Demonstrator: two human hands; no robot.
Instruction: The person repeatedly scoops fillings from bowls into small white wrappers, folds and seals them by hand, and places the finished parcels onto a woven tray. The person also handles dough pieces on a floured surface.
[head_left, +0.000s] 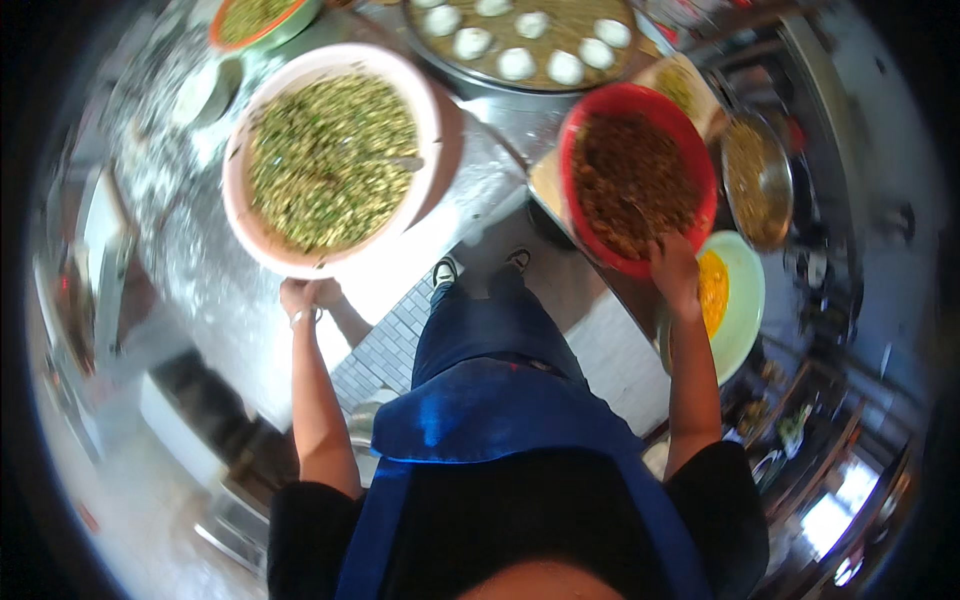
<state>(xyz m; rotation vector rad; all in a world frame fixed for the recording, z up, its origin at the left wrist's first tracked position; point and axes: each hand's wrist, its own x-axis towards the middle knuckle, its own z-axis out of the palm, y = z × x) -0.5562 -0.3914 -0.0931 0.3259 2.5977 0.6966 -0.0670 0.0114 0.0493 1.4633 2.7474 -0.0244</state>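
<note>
My left hand grips the near rim of a large pale pink basin, its fingers partly hidden beneath it. Chopped green-and-pale filling nearly fills this basin, and a spoon rests in it near the right side. To the right, my right hand is at the near edge of a red bowl of brown filling. The fingers are closed at a thin utensil handle that stands in the filling; whether they also touch the rim cannot be told.
White dough pieces lie on a round tray at the top. A green bowl with yellow-orange contents and a metal bowl are at right. Flour covers the metal table; an orange-rimmed bowl is upper left.
</note>
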